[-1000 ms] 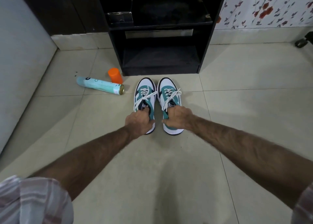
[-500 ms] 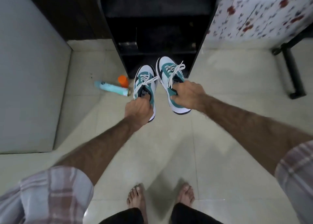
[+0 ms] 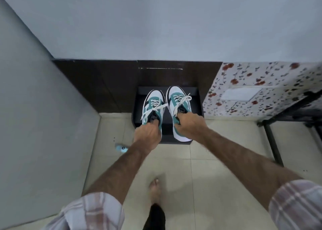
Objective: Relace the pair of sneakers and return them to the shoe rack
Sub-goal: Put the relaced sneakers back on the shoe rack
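Both hands up front, one sneaker each, both held over the top of the black shoe rack (image 3: 196,99).

Left hand (image 3: 148,134): fingers curled into the collar of the left sneaker (image 3: 153,106), clamped on its heel end. Fingertips are inside the shoe, hidden. Toe points away from the fingers, toward the wall. White lace (image 3: 155,108) is threaded across the teal tongue, with loose ends trailing out to either side just ahead of the knuckles.

Right hand (image 3: 189,123): fingers clamped on the collar of the right sneaker (image 3: 177,101), same grip, thumb side tucked out of view. This shoe sits slightly further ahead than the other. White sole edge shows below the fingers, at the heel. Its lace (image 3: 183,101) is threaded too, loose ends hanging toward the knuckles.

The two sneakers are side by side, nearly touching at the toes. Cannot tell whether the soles touch the rack top or hover just above it.

Beyond the left wrist, on the tiled floor (image 3: 217,168): end of a light-blue spray can (image 3: 121,148), mostly hidden by the forearm. Beyond the right fingers: floral-patterned wall panel (image 3: 261,90) and a black metal frame (image 3: 273,139). One bare foot (image 3: 155,189) below the arms. Plaid sleeves (image 3: 296,205) at both elbows.
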